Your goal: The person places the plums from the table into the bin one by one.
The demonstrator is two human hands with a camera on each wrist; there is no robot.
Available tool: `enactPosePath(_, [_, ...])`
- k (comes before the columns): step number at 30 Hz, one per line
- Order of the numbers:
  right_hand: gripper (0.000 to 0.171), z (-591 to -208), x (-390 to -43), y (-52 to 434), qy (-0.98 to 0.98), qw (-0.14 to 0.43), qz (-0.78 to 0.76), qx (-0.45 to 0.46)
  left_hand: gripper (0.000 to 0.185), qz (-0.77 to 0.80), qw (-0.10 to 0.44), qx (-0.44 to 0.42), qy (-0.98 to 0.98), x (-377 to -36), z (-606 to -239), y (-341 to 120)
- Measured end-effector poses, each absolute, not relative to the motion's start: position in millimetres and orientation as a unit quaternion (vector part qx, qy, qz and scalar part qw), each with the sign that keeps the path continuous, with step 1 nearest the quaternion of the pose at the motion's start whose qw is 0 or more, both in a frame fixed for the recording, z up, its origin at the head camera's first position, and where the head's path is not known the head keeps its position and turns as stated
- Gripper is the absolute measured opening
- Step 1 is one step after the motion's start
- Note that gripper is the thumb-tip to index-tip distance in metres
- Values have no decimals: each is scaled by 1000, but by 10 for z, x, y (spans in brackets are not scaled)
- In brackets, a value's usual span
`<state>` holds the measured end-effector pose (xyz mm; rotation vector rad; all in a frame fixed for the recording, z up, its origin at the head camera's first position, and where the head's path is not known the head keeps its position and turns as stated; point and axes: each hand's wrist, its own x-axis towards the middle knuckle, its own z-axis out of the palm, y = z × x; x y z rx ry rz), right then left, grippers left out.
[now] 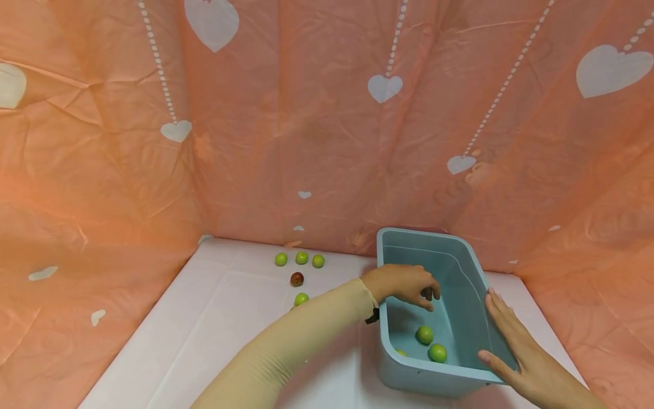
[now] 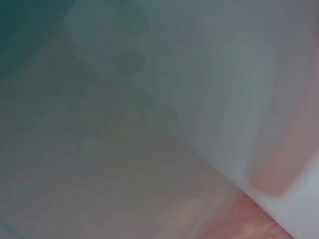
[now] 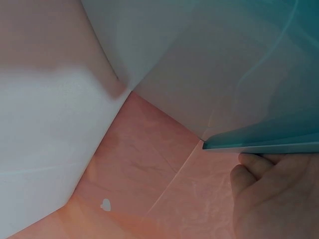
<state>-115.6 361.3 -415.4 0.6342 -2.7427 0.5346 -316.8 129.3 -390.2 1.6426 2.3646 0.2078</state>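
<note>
A light blue plastic bin (image 1: 462, 267) stands on the white table (image 1: 204, 318). Three small green fruits lie in it, two in plain sight (image 1: 424, 334) (image 1: 437, 353) and one (image 1: 401, 353) half hidden by the front wall. My left hand (image 1: 426, 296) hangs over the bin's inside, fingers loosely curled downward, with nothing seen in them. My right hand (image 1: 503, 332) lies flat along the bin's right wall, thumb on the front rim. In the right wrist view, the right hand (image 3: 271, 199) sits just under the bin's rim (image 3: 259, 142). The left wrist view is a blur.
More fruit lies on the table left of the bin: three green ones in a row (image 1: 302, 258), a dark red one (image 1: 297, 279) and another green one (image 1: 301, 299) by my left forearm. Orange cloth with white hearts (image 1: 327, 130) closes off the back and sides.
</note>
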Motion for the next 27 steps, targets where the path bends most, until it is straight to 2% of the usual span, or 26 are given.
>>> enactPosePath(5, [103,-4163,-1156,3623,-946,145,184,226,35,118,125,562,809,-3172,-3881,1273])
enactPosePath(9, [103,-4161,-1155,3624,-945,148,184,228,33,151,103,566,804,-3179,-3867,1233])
enactPosePath(17, [103,-4150,-1152,3601,-950,128,191,211,31,223,69,559,795,-3207,-3824,1106])
enactPosePath(27, [103,-4139,-1160,3615,-956,116,184,196,34,270,35,535,800,-3275,-3743,680])
